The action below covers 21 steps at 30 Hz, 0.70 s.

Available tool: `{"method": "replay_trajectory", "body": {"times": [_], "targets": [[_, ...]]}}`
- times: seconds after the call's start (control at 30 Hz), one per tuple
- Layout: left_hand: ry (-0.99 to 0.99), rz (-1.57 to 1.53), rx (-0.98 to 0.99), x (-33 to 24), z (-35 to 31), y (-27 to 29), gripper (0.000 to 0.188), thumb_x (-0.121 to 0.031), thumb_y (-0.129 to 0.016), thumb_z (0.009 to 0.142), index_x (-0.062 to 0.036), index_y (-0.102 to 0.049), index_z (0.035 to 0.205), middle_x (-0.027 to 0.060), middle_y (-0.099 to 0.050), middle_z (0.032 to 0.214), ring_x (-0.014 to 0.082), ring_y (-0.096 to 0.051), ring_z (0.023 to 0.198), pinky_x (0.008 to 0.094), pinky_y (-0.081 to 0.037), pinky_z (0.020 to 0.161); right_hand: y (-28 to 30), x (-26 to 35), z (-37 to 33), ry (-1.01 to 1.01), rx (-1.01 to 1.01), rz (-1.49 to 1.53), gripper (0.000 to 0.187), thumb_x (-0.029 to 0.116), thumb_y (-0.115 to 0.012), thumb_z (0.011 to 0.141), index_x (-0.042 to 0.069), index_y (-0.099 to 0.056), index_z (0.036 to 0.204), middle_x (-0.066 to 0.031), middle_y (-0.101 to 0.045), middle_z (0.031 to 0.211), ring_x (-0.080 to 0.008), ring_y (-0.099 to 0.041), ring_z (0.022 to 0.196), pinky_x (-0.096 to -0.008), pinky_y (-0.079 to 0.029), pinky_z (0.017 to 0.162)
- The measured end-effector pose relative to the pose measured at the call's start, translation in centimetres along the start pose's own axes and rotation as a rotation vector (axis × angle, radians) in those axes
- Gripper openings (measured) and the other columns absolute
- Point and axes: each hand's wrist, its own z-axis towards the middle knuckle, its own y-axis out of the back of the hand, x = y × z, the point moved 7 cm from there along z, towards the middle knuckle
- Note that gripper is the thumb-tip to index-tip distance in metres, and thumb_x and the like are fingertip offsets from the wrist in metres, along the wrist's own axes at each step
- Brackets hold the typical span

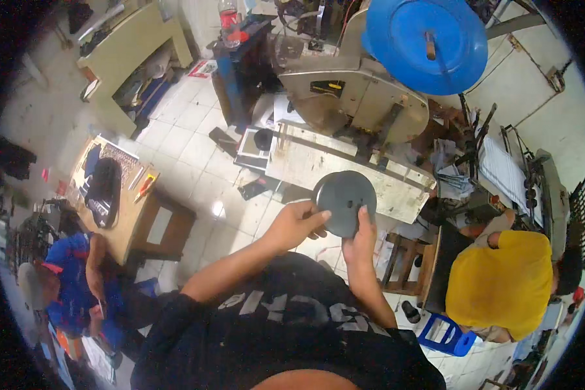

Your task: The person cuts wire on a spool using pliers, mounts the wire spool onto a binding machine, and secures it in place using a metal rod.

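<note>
Two dark grey round discs point(352, 207), or one thick disc, are held up in front of my chest; a second rounded edge shows behind the front one at its left. A small hole sits near the middle of the front face. My left hand point(298, 225) pinches the lower left rim between thumb and fingers. With the thumb lying on the front face, my right hand point(359, 240) grips the disc from below; its other fingers are hidden behind it.
Beyond the discs stands a machine point(364, 91) with a worn pale bed point(338, 170) and a large blue disc point(396, 39). At left is a wooden desk point(127, 244) beside a person in blue point(68, 279). Another person in yellow point(500, 286) sits at right near a blue plastic stool point(445, 337).
</note>
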Motion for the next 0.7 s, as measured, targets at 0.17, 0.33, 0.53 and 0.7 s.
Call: {"method": "replay_trajectory", "body": {"times": [0.17, 0.33, 0.53, 0.7], "targets": [[-0.059, 0.043, 0.174, -0.3, 0.0, 1.2, 0.023, -0.021, -0.067, 0.092, -0.0012, -0.062, 0.082, 0.0099, -0.071, 0.08, 0.0142, -0.067, 0.073, 0.0299, -0.055, 0.065, -1.7, 1.9, -0.5, 0.1, 0.05, -0.027, 0.043, 0.018, -0.058, 0.096, -0.001, -0.046, 0.132, -0.0128, -0.059, 0.123, -0.0241, -0.06, 0.109, -0.0401, -0.051, 0.094], [-0.17, 0.392, 0.236, -3.1, -0.6, 2.0, 0.023, -0.021, -0.067, 0.092, 0.0012, -0.064, 0.085, 0.0086, -0.071, 0.082, 0.0139, -0.066, 0.076, 0.0292, -0.052, 0.072, -2.5, 3.2, -0.7, 0.184, 0.121, -0.028, 0.047, 0.017, -0.061, 0.093, -0.001, -0.045, 0.133, -0.0139, -0.059, 0.121, -0.026, -0.06, 0.109, -0.0411, -0.051, 0.093], [-0.237, -0.231, 0.232, -2.9, 1.5, 4.6, 0.022, -0.02, -0.048, 0.102, 0.0, -0.059, 0.101, 0.012, -0.069, 0.096, 0.0177, -0.065, 0.088, 0.0324, -0.051, 0.08, -2.7, 6.0, 0.0, 0.255, 0.162, -0.045, 0.064, 0.019, -0.074, 0.082, 0.001, -0.045, 0.136, -0.0143, -0.059, 0.122, -0.0259, -0.06, 0.109, -0.0413, -0.049, 0.095], [-0.27, -0.247, 0.235, -3.0, 3.3, 3.8, 0.022, -0.018, -0.042, 0.103, -0.0007, -0.055, 0.103, 0.008, -0.06, 0.088, 0.0179, -0.062, 0.085, 0.033, -0.051, 0.082, -3.5, 11.1, -0.3, 0.517, 0.204, -0.33, 0.082, 0.027, -0.08, 0.076, 0.001, -0.038, 0.141, -0.017, -0.05, 0.134, -0.0285, -0.052, 0.12, -0.0417, -0.043, 0.101]]}}
